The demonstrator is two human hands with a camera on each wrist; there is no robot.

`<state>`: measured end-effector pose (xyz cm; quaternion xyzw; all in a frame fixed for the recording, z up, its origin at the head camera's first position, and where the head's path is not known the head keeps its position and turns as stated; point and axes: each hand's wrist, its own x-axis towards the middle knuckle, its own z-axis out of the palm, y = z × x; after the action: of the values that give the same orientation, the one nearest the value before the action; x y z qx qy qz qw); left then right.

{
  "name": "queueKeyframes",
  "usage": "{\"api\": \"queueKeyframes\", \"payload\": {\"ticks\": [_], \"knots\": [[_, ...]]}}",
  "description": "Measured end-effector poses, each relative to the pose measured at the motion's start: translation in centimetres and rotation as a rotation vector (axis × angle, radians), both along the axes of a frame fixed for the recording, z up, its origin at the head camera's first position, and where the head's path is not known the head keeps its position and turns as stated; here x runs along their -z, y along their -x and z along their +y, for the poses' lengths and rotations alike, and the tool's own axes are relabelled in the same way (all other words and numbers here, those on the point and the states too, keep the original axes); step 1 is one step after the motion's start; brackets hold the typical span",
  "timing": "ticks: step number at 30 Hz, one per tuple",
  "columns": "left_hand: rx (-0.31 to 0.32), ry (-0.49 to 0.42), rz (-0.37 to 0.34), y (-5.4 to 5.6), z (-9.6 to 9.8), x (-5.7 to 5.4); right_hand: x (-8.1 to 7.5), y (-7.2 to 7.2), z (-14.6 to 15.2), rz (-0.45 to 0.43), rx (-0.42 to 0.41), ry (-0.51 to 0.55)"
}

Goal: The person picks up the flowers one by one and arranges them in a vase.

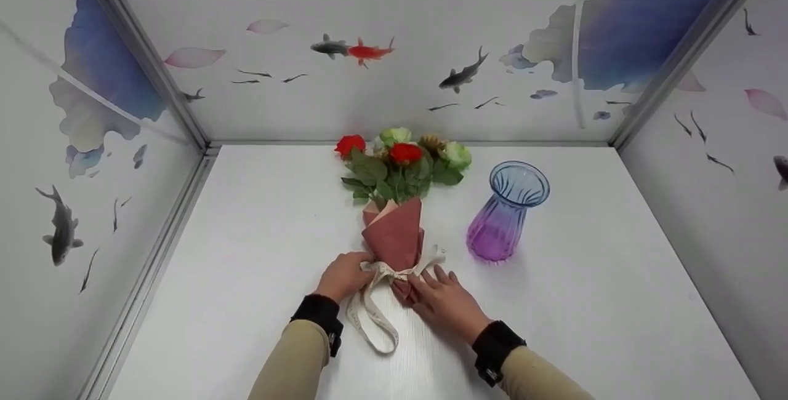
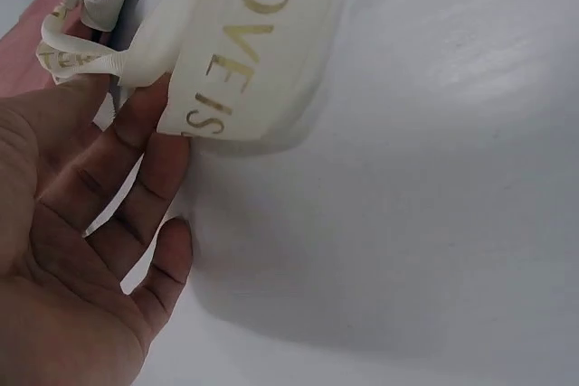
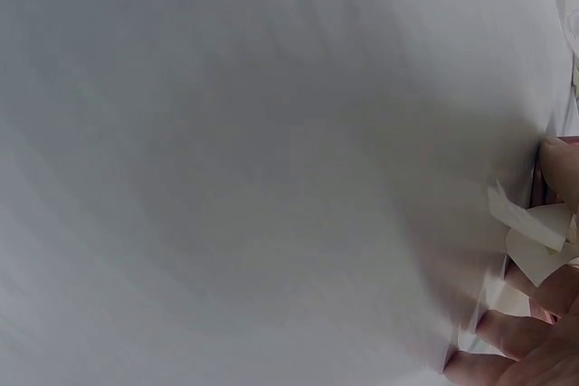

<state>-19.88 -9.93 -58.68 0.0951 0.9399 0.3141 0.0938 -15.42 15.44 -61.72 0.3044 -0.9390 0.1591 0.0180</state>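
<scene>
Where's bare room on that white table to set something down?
The white table has bare patches left of the bouquet, out to the left wall, and right of the vase, out to the right wall. Mid-table is crowded: the left-hand grip and right-hand grip are at the bouquet's ribbon. Bouquet and vase leave only a narrow gap.

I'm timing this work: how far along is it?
Done: flowers sit in wrapped paper. In hand: the ribbon around it, with the left hand and right hand at it. Perhaps left: settling its loose loop; tying or untying is unclear. The vase holds no flowers.
</scene>
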Motion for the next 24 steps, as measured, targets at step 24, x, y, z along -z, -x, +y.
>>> {"api": "queueKeyframes", "payload": {"ticks": [24], "knots": [[0.278,0.289,0.431,1.2,0.2,-4.1,-1.9,1.1,2.0,-0.111,0.038,0.103]]}}
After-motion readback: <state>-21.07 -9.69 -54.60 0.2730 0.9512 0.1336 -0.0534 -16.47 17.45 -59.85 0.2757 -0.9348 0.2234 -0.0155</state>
